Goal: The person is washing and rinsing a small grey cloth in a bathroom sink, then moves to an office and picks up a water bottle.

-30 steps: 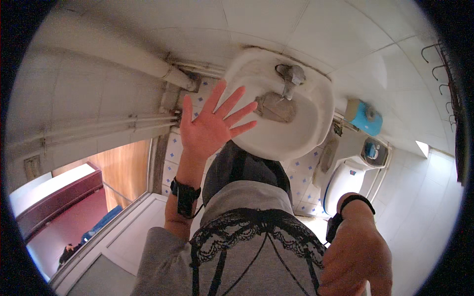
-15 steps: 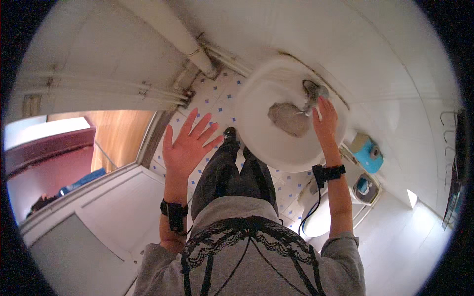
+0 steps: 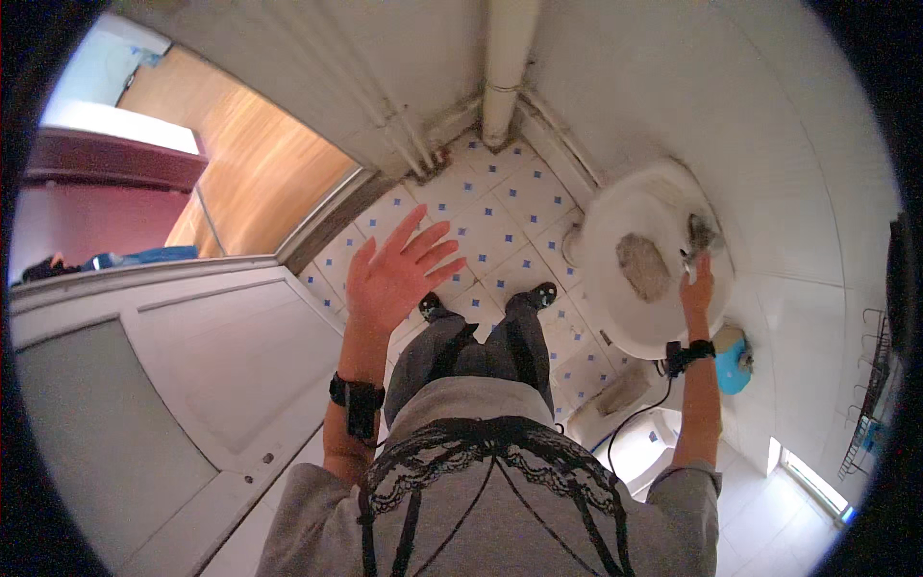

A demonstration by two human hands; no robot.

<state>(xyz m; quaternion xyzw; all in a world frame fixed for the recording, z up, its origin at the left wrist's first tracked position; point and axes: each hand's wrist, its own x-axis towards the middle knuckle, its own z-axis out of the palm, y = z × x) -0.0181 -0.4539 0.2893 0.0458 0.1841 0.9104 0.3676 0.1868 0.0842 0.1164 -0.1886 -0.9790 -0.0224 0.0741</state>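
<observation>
While the right hand [image 3: 697, 288] in the head view reaches across the white sink [image 3: 601, 258] to the grey faucet [image 3: 704, 234], I cannot tell whether its fingers pinch the metal or only touch it. The faucet lies right at those fingertips, on the basin's far-right side. Well apart from it, the left hand [image 3: 394, 279] holds its 5 fingers spread above the blue-dotted floor [image 3: 524, 188]. 2 black wrist straps [image 3: 362, 409] show.
</observation>
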